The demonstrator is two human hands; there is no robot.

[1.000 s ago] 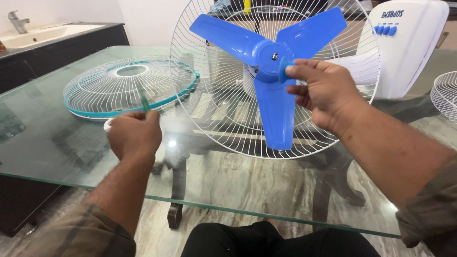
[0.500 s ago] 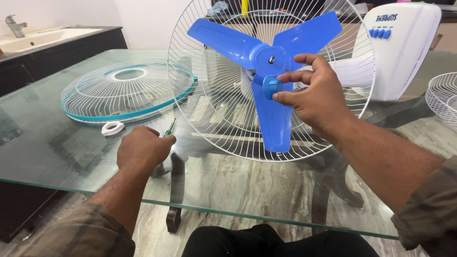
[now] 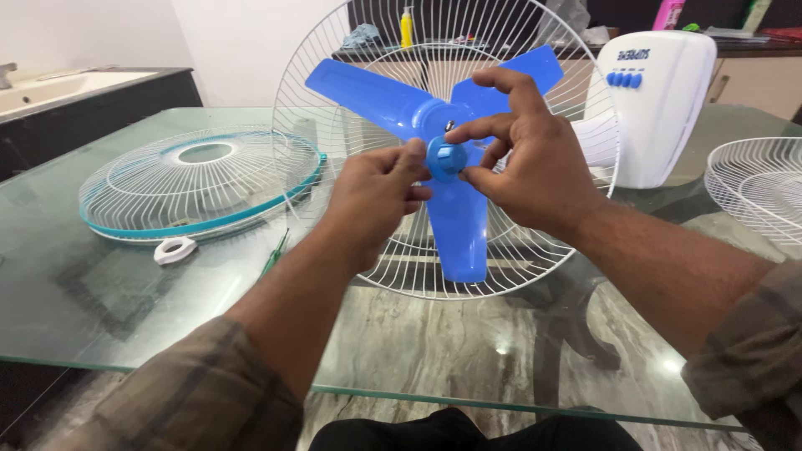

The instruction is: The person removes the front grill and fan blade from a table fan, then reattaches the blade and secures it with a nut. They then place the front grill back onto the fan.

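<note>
Blue cap point(image 3: 446, 159) pinched by both hands, left hand point(image 3: 373, 190) newly joined right hand point(image 3: 525, 167) (screwdriver point(image 3: 274, 253) dropped).

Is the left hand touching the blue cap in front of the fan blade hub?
Touching. The head view shows the left hand with its fingertips pressed against the blue cap, no gap visible, while the right hand pinches it from the other side.

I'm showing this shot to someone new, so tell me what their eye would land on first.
The three-bladed blue fan blade stands in the middle against a round white wire guard. Right in front of its hub, the left hand and the right hand together pinch a small blue cap. On the glass table to the left lies a second grille with a teal rim.
</note>
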